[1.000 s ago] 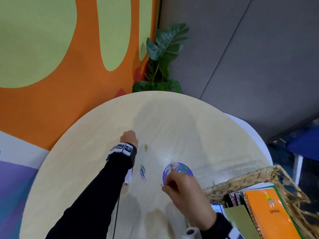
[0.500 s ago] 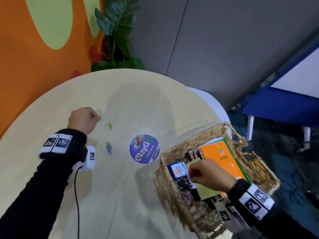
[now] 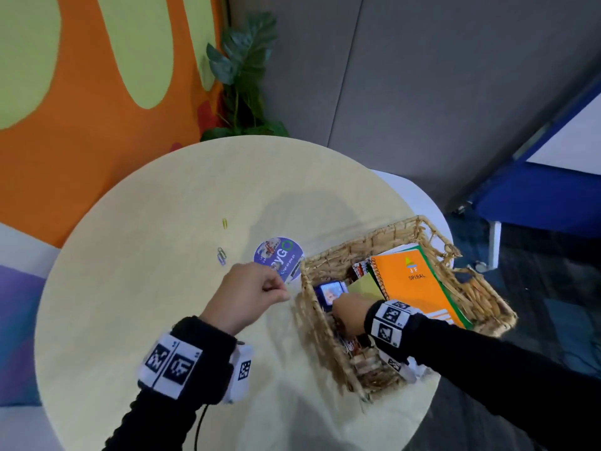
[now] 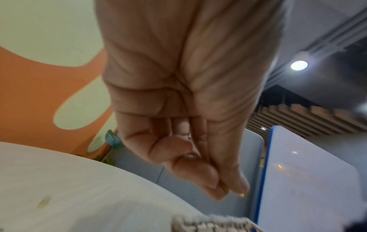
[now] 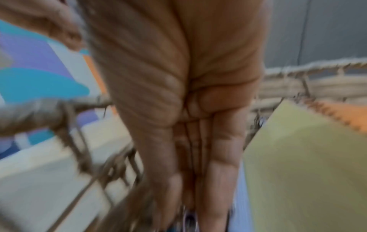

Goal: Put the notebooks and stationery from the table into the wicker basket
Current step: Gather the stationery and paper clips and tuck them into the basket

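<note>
The wicker basket [image 3: 357,244] stands at the table's right edge. It holds an orange spiral notebook [image 3: 416,288], a yellow-green pad [image 3: 366,284] and a small blue item [image 3: 331,291]. My right hand [image 3: 346,312] reaches down inside the basket along its left wall, and the blurred right wrist view shows the fingers [image 5: 222,157] straight. My left hand [image 3: 283,292] hovers just left of the basket rim with thumb and fingertips [image 4: 210,177] pinched together on what looks like a small paper clip. A yellow paper clip [image 3: 224,222] and blue and green clips [image 3: 221,255] lie on the table.
A round purple sticker [image 3: 276,255] lies on the pale round table [image 3: 146,304] beside the basket, partly under my left hand. A potted plant [image 3: 240,76] stands behind the table by the orange wall. A blue-framed board [image 3: 553,196] stands at right.
My left hand has moved from beside the loose clips rightwards to the basket rim. My right hand has sunk from above the basket down into it.
</note>
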`<state>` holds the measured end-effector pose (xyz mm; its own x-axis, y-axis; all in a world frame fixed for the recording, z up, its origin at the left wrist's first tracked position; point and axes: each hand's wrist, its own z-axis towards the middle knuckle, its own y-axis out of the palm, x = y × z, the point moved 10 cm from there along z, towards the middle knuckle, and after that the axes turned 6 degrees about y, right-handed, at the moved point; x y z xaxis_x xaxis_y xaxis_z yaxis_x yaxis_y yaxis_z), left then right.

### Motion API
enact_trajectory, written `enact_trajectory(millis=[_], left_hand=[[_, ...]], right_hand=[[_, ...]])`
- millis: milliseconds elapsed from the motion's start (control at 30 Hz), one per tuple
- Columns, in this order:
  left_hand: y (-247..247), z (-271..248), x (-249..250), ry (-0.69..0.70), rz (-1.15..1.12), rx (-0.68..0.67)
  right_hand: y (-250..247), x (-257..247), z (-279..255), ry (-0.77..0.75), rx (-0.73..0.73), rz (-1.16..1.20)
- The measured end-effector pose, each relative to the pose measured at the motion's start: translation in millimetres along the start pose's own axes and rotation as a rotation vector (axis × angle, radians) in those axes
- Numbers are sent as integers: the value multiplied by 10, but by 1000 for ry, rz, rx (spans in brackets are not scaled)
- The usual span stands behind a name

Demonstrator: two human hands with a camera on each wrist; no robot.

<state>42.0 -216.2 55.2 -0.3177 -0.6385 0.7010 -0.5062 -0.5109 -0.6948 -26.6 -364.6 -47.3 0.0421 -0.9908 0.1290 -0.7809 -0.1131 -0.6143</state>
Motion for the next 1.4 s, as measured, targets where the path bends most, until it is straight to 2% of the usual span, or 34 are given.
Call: enact_trajectory(millis=[100, 267, 367, 533, 667, 700, 800, 867, 933, 967, 1067, 1133, 1233, 1300, 1400], left_hand=[[371, 52, 313, 67, 59, -132], [1056, 298, 883, 200, 229, -344], [1447, 445, 993, 184, 401, -474], [1872, 528, 933, 162, 582, -631], [2023, 562, 743, 104, 641, -612], [2031, 559, 746, 97, 598, -598], [2147, 568, 654, 131, 587, -584], [2203, 599, 479, 40, 596, -625], [1982, 578, 584, 38, 559, -608], [1792, 572, 717, 69, 487, -557], [977, 567, 862, 105, 182, -225], [464, 587, 512, 26, -2, 19], [-148, 520, -305, -166, -69, 292], [-358, 469, -849, -320, -32, 345], [-429, 414, -1495, -529, -28, 340]], right_hand=[[-169, 205, -145, 1, 96, 139], [-333, 845, -652, 76, 385, 466], [-140, 1103, -1032, 133, 493, 590], [273, 1276, -1321, 152, 541, 728], [438, 1336, -1394, 160, 570, 814], [464, 1345, -1404, 164, 572, 830], [515, 1356, -1412, 167, 571, 854], [510, 1373, -1413, 170, 583, 853], [452, 1376, -1422, 159, 610, 852], [391, 1353, -1434, 144, 619, 857], [129, 1172, -1461, 48, 628, 894], [-120, 983, -1464, -41, 642, 938], [-521, 633, -1419, -163, 664, 981], [-729, 376, -1323, -227, 671, 992], [-929, -42, -1076, -299, 623, 938]])
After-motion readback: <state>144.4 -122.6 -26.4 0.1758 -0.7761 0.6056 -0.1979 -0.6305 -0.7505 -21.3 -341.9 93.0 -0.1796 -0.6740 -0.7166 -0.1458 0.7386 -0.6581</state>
